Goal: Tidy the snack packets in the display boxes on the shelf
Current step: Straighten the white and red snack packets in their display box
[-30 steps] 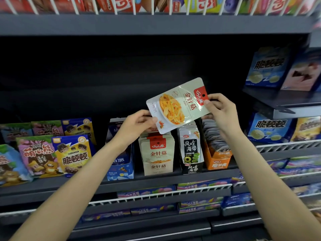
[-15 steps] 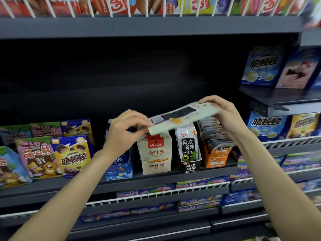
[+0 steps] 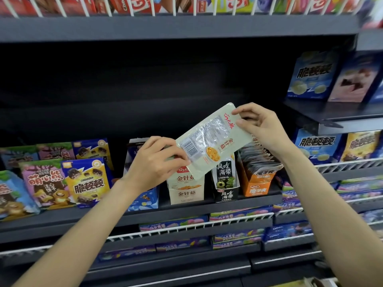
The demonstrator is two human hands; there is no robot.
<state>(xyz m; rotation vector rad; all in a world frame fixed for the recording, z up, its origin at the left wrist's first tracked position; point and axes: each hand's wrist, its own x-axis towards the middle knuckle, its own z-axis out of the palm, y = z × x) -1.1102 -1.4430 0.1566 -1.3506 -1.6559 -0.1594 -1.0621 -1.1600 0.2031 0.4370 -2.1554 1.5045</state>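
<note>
Far left of shelf [image 3: 186,212]: loose snack bags, purple bear bag [image 3: 44,183] and yellow bag [image 3: 86,181], standing upright, leaning a little

Blue display box [image 3: 143,195] next, mostly hidden behind the left hand

Left hand [image 3: 153,162]: fingers curled, pinching the lower corner of the pale packet [image 3: 209,139] near its barcode

Pale packet held in the air between both hands, tilted, back side with barcode and printed label facing the camera. It hangs just above and in front of the cream display box [image 3: 185,187], which carries the same characters; judged to be its home

Black seaweed box [image 3: 226,181] just right of the cream one, then orange box [image 3: 259,175] with packets fanned and leaning

Right hand [image 3: 263,125]: thumb and fingers gripping the packet's upper corner by the red logo

Handling, as judgement: flat sealed pouch, light, flexible, glossy film likely slick. Sealed edges and corners are the stiffest hold; pinching mid-body would buckle it. Probably needs turning face-forward and upright before sliding in behind the others in the cream box
</note>
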